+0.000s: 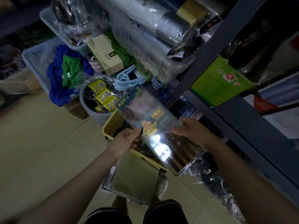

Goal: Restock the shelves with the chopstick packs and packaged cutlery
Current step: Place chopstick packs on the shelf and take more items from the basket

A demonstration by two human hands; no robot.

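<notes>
I hold a long clear plastic pack of chopsticks (155,126) in front of me with both hands. It has a dark blue header card at its far end and glare on its near half. My left hand (125,140) grips its left edge. My right hand (192,132) grips its right edge. The pack hangs above a yellow basket (110,125) on the floor, which holds more dark packs. A dark metal shelf unit (226,113) stands to the right, a short way from the pack.
A grey bucket (97,113) with yellow-labelled packs stands beyond the basket. Behind it are a pale crate (32,55) with blue and green cloth and clear bins of wrapped goods. A green box (221,81) sits on the shelf. A flat box lies by my feet.
</notes>
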